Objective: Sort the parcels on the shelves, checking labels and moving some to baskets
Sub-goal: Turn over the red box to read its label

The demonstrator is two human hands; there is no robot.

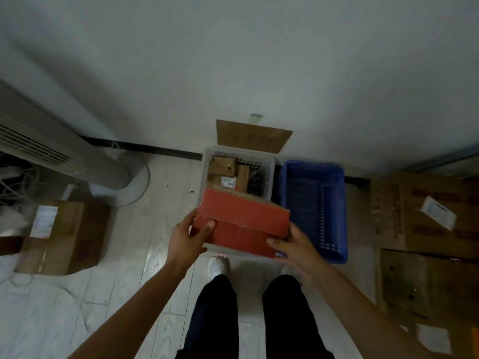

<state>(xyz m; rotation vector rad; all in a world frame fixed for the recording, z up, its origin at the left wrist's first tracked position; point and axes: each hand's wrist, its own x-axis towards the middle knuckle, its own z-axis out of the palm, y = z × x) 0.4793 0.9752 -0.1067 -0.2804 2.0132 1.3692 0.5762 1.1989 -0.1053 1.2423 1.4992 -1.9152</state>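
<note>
Setting: pale wood-plank floor (160, 268) meeting a white wall (259, 60), dim light.

Item 1: red rectangular cardboard box (242, 221), at centre. We clasp it with both hands: our left hand (188, 238) grips its 9 o'clock end, thumb on the front face; our right hand (293, 244) supports its 4 o'clock corner, fingers against the lower edge. It sits above the near part of item 2; whether it touches the basket we cannot tell.

Item 2: white slotted plastic basket (269, 164), at 12 o'clock from the box, holding brown cardboard parcels (226, 174), one labelled.

Item 3: blue slotted plastic basket (316, 208), just beside item 2 at 3 o'clock.

Item 4: brown cardboard sign (252, 136), on the wall above item 2.

Item 5: brown labelled carton (64, 234), at 9 o'clock.

Item 6: flattened cardboard cartons (427, 229), at 3 o'clock.
</note>
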